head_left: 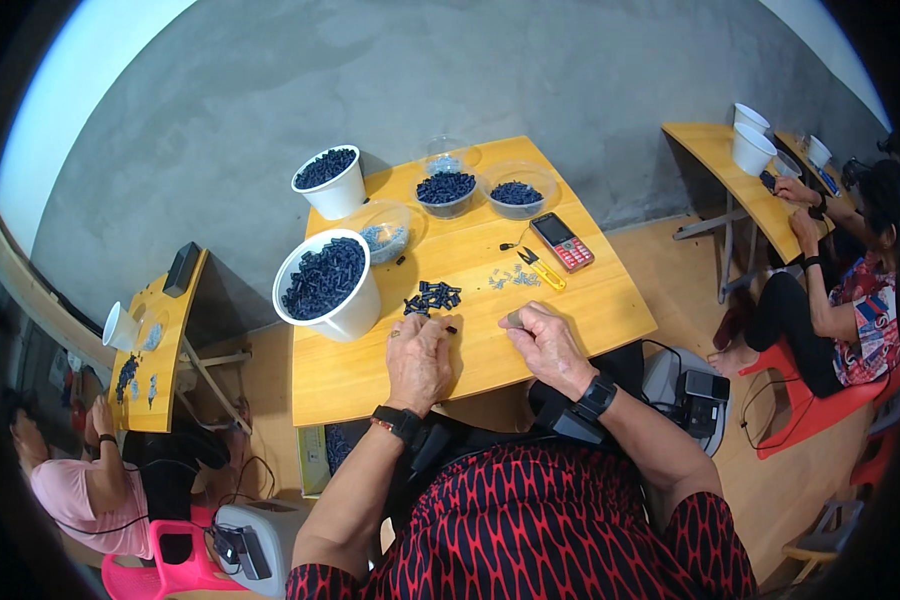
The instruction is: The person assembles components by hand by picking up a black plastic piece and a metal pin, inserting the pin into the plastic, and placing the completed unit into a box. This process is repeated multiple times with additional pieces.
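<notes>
My left hand (418,362) rests on the wooden table with its fingers bent down at the near edge of a loose pile of small dark-blue plastic pieces (433,297). One dark piece (452,330) shows right beside those fingers; whether they grip it is hidden. Farther right, my right hand (550,348) is closed, thumb against curled fingers, and what it may hold cannot be made out. A greyish cover (515,319) shows at its fingertips. Beyond this hand lie small clear or silvery bits (513,277) and yellow thread snips (541,270).
A large white bucket (368,312) and a second bucket (342,198) hold dark pieces. Clear bowls (545,178) stand at the back. A red keypad phone (562,242) lies right. Co-workers sit at a left table (187,325) and a right table (703,150).
</notes>
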